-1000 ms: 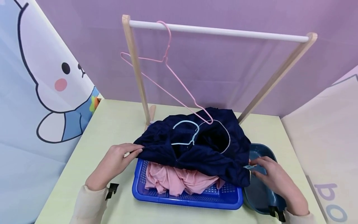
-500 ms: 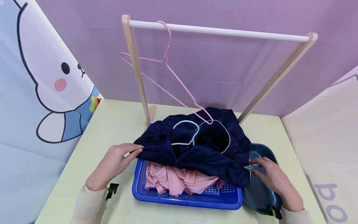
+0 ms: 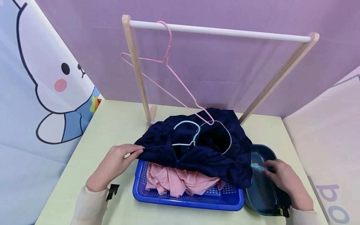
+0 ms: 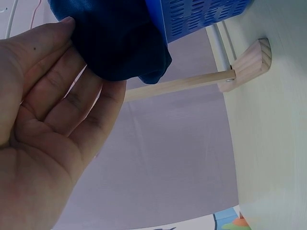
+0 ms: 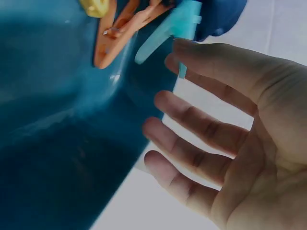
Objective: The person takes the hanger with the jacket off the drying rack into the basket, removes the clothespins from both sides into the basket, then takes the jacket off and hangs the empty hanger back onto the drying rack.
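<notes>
Pinching clothespin (image 3: 257, 167), purple "o" (image 3: 330, 213) at right

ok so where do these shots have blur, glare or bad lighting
Right wrist view: the turquoise clothespin looks soft and smeared, and a small glint shows on the dark teal tub; left wrist view: dim overall, with the left hand in shade; head view: bright and mostly crisp, though the navy garment loses its folds in near-black patches.

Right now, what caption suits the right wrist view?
Right hand pinches a turquoise clothespin near an orange clothespin and navy fabric.
</notes>
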`<action>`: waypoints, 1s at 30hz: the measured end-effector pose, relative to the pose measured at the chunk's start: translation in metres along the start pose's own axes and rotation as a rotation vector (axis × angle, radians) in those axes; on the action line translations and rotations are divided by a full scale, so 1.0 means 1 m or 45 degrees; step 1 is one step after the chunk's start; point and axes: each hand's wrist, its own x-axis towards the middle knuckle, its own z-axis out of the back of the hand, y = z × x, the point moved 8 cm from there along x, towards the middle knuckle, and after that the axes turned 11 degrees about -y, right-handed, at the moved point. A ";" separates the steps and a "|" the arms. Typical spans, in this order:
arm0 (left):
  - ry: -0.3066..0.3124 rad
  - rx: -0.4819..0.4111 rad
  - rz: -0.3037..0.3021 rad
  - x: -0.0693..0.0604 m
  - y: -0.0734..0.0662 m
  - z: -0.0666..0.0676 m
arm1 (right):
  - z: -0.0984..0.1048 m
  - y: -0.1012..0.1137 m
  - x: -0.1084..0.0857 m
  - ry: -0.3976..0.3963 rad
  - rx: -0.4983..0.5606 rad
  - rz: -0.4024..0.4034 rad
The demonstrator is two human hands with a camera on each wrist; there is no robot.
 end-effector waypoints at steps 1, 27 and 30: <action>0.001 0.001 0.001 0.000 0.000 0.000 | -0.002 -0.002 0.000 0.028 -0.008 -0.015; -0.029 0.004 -0.059 0.000 -0.004 0.002 | 0.037 0.147 0.006 -0.437 0.319 0.688; -0.018 0.007 -0.054 0.000 -0.005 0.001 | 0.032 0.152 0.008 -0.431 0.281 0.711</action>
